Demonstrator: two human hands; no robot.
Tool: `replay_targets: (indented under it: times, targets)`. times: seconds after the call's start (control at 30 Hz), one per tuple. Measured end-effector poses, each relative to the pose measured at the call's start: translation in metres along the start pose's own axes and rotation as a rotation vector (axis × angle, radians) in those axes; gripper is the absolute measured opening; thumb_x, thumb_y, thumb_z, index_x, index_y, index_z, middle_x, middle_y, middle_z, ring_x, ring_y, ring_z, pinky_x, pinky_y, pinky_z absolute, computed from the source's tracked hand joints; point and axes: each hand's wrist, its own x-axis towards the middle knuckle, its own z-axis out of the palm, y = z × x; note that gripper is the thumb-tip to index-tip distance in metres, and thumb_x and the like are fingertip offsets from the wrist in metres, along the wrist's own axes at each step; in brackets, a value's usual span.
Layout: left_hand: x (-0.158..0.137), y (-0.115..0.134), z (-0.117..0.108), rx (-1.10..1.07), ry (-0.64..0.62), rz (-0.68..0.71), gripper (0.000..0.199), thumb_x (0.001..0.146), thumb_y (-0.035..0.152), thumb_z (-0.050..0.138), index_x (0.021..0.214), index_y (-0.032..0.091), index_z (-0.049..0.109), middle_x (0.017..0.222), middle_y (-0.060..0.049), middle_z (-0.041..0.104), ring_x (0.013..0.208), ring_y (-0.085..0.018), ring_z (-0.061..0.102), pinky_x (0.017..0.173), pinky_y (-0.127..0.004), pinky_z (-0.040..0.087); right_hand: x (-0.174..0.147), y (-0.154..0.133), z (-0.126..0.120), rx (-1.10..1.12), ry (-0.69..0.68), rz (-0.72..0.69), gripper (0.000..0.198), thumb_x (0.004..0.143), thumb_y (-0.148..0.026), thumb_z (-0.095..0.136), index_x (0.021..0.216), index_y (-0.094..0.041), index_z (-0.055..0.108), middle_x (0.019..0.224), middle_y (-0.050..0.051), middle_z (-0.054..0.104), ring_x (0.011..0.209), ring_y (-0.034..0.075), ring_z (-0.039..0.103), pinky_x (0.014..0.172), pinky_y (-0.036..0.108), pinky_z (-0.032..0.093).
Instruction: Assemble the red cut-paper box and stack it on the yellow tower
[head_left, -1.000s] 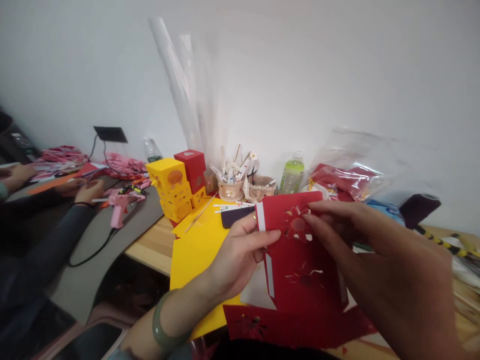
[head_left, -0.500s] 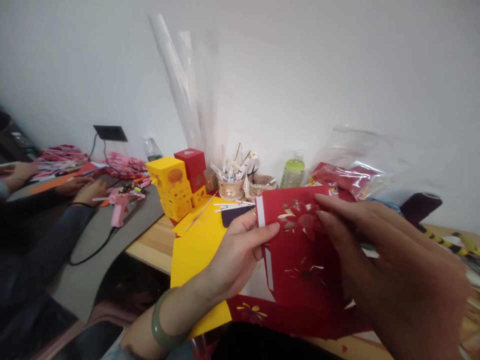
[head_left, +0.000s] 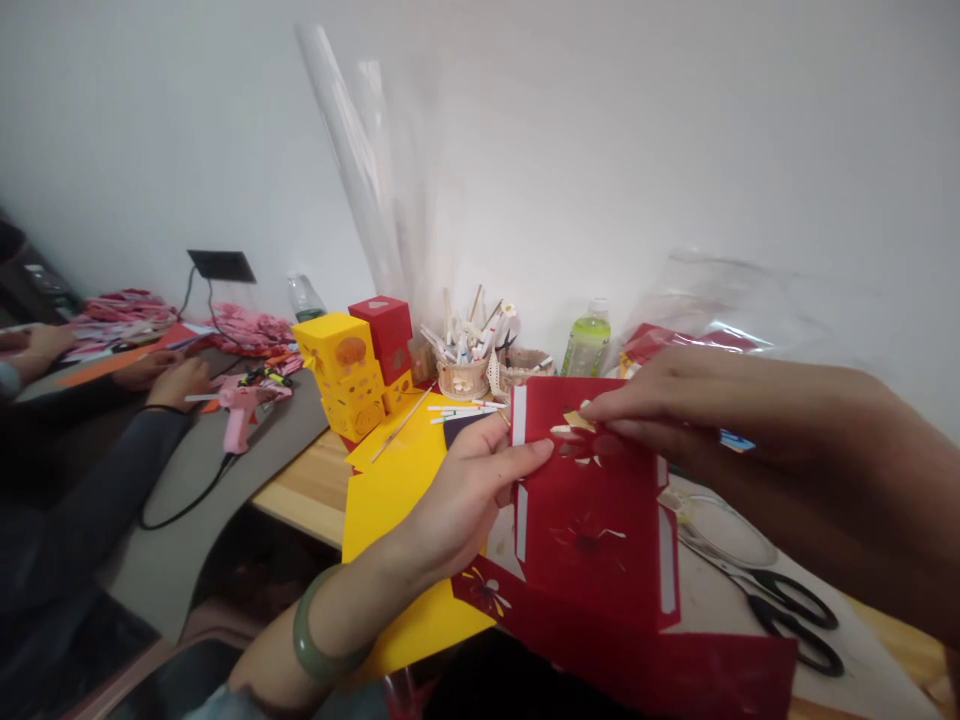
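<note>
Over the bench (head_left: 292,490), head view: our left hand (head_left: 465,490) pinches the red card (head_left: 600,490) by its edge; our right hand (head_left: 750,430) meets its upper flower cutout (head_left: 579,421), grip unclear. We judge: working the petals; next move calls for steady support, gentle fingertips.

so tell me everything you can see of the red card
The red card looks like stiff paper, creased into panels, with flower-shaped cut-outs and white strips along its sides. It is opened out, facing the viewer, with yellow paper to its left. The left hand grips its left edge, thumb in front; the right hand has fingertips at the upper cut-out. Whether its lower part rests on anything is unclear.
</note>
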Motion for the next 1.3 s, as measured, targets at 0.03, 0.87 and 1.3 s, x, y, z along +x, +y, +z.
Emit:
replay_targets:
  times: [0.03,0.87,1.3]
  targets:
    - [0.0,0.0,0.0,-0.002,-0.012,0.001,0.016,0.076,0.011,0.065,0.091,0.013,0.071,0.078,-0.004,0.074,0.069,-0.013,0.068,0.065,-0.021,0.051,0.005,0.001,-0.002,0.009,-0.051,-0.022,0.018,0.087,-0.026,0.049,0.081,-0.03,0.065,0.075,-0.004,0.066,0.064,0.014,0.059,0.055,0.026,0.042]
    - [0.001,0.001,-0.003,0.048,-0.049,0.002,0.007,0.074,0.013,0.068,0.081,0.014,0.07,0.071,-0.001,0.07,0.066,-0.011,0.064,0.063,-0.02,0.05,0.034,0.011,-0.01,-0.104,-0.193,-0.155,0.03,0.085,-0.035,0.043,0.061,-0.028,0.06,0.056,-0.005,0.058,0.043,0.01,0.045,0.045,0.026,0.031]
    - [0.001,0.003,-0.002,0.065,-0.071,-0.02,0.013,0.071,0.015,0.069,0.084,0.013,0.069,0.072,-0.002,0.07,0.066,-0.013,0.064,0.069,-0.025,0.051,0.028,0.008,-0.007,-0.147,-0.231,-0.186,0.035,0.09,-0.04,0.041,0.064,-0.027,0.061,0.063,-0.002,0.059,0.052,0.013,0.05,0.045,0.027,0.032]
